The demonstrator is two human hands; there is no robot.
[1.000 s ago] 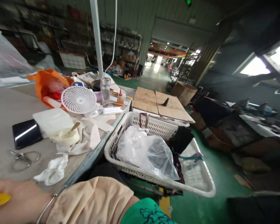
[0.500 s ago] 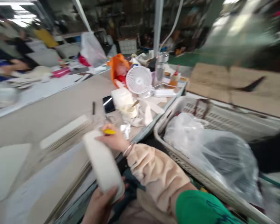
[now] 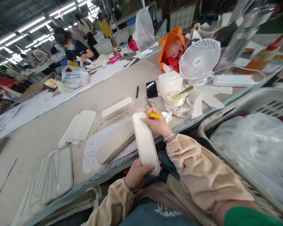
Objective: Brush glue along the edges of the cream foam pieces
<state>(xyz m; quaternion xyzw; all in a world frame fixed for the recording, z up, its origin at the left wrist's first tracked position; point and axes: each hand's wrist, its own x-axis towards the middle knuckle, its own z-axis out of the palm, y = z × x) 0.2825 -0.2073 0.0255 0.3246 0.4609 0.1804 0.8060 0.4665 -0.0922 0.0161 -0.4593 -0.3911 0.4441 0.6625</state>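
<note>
On my feed the left hand (image 3: 140, 174) has fingers closed on the lower end of a pale panel (image 3: 146, 141), tilted over the table's near edge. Right hand (image 3: 157, 122) pinches a yellow tool (image 3: 155, 115), thumb on the panel's upper end. Basket (image 3: 271, 105) right of the table (image 3: 113, 84), clear bag (image 3: 252, 160) inside. Along the near edge I see a stack (image 3: 118, 142) on white cloth (image 3: 91, 153); further left, fanned panels (image 3: 64, 169). Right: bowl (image 3: 175, 101) with off-white stuff and brown stick (image 3: 186, 90). Behind it, fan (image 3: 199, 59), then orange bag (image 3: 163, 53) holding red plastic (image 3: 174, 63). Far edge: co-worker (image 3: 81, 50). Beyond: more people, ceiling lights (image 3: 31, 23).
</note>
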